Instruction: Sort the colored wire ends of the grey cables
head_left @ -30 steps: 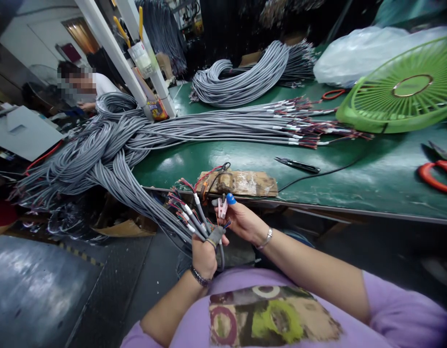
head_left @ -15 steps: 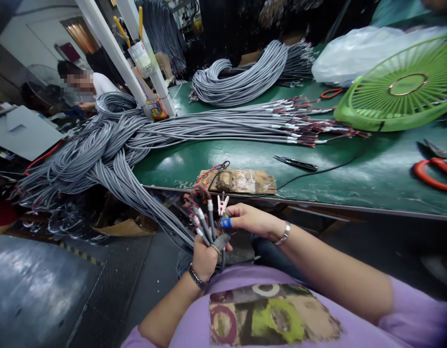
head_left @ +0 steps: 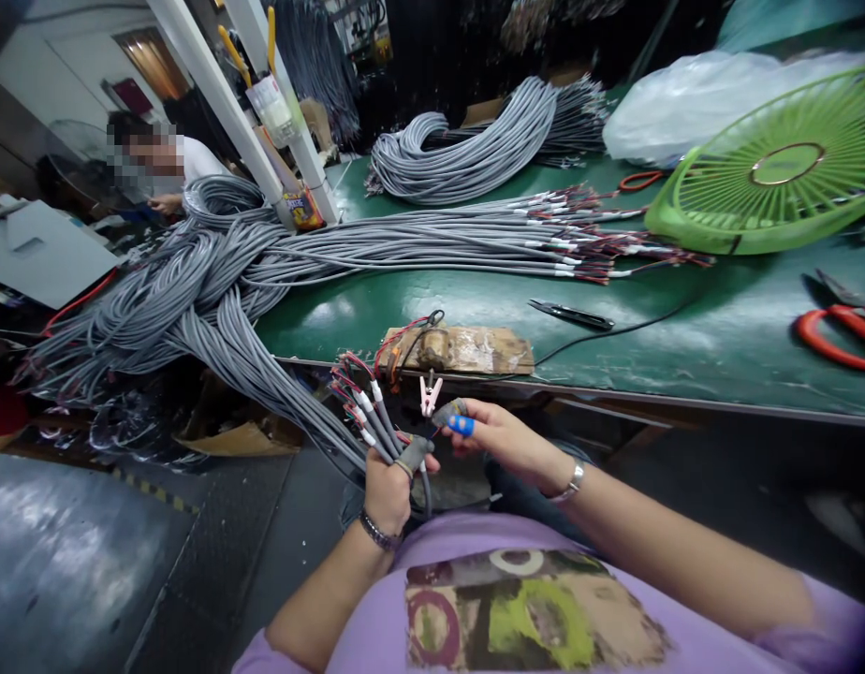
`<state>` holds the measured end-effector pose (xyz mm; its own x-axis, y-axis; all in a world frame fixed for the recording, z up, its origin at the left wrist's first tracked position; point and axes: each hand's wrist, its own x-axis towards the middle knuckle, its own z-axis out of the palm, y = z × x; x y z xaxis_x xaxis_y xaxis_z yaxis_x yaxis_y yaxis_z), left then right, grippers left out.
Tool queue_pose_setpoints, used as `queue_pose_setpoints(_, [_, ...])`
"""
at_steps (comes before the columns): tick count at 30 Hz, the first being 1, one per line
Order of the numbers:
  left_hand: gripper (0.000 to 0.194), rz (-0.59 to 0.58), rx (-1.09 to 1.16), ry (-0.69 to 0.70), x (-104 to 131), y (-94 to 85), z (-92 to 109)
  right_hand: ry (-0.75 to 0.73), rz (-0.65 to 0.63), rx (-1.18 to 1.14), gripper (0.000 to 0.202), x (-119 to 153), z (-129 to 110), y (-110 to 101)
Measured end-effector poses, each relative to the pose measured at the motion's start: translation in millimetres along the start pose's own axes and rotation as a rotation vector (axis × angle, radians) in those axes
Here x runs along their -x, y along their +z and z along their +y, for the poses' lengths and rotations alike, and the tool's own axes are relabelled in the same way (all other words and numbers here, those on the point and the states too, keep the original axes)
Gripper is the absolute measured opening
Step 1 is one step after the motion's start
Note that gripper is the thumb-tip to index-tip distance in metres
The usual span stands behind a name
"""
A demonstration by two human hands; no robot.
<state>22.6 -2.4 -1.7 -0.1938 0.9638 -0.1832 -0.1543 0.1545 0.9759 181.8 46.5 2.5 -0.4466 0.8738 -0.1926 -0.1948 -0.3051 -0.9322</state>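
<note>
My left hand (head_left: 391,482) is closed around several grey cables (head_left: 376,423), whose white-wrapped ends and thin red and dark wires fan out above the fist. A grey cover sits on its thumb. Just to the right, my right hand (head_left: 485,432) pinches thin wires at the end of one cable (head_left: 426,489) that bends down beside the left fist. The fingertips partly hide these wires. Blue tape wraps one right-hand digit, and a grey cover another. Beside those fingertips, a pink clip (head_left: 431,395) stands upright at the bench edge, below a wooden block (head_left: 485,350).
Across the green bench (head_left: 376,309) lie long grey cables (head_left: 432,245) and a coil (head_left: 467,159). Black snips (head_left: 571,315), red-handled scissors (head_left: 843,332) and a green fan (head_left: 769,164) are to the right. A person (head_left: 194,161) sits at the far left.
My left hand and its cable ends have shifted slightly left. My right hand has moved right, away from the left fist, and its fingertips sit beside the pink clip.
</note>
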Motion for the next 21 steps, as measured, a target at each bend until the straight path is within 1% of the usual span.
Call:
queue_pose_setpoints(3, [0.028,-0.002,0.003,0.002,-0.9,0.2,-0.9,-0.059,-0.04,0.014,0.033,3.6,4.8,12.2])
queue_pose_setpoints(6, [0.029,-0.065,-0.019,-0.013,-0.5,-2.0,-0.8,-0.128,-0.042,0.045,0.031,1.2,3.7,23.4])
queue_pose_setpoints(9, [0.026,-0.173,-0.102,-0.001,0.9,-5.8,0.0,-0.065,-0.104,0.072,0.032,-4.7,1.4,28.3])
queue_pose_setpoints(11, [0.025,-0.202,-0.135,0.008,1.7,-8.0,-0.7,-0.016,-0.132,0.091,0.033,-8.4,0.5,29.4])
queue_pose_setpoints(13, [0.026,-0.18,-0.129,0.012,1.8,-9.5,-2.7,-0.014,-0.134,0.108,0.033,-10.8,-0.3,29.6])
queue_pose_setpoints(17, [0.028,-0.07,-0.016,0.047,-0.1,-9.6,-6.7,-0.06,-0.115,0.109,0.032,-12.6,-0.7,28.3])
queue_pose_setpoints(21, [0.025,0.002,0.078,0.052,-1.2,-7.8,-5.0,-0.034,-0.067,0.092,0.035,-12.1,3.6,25.4])
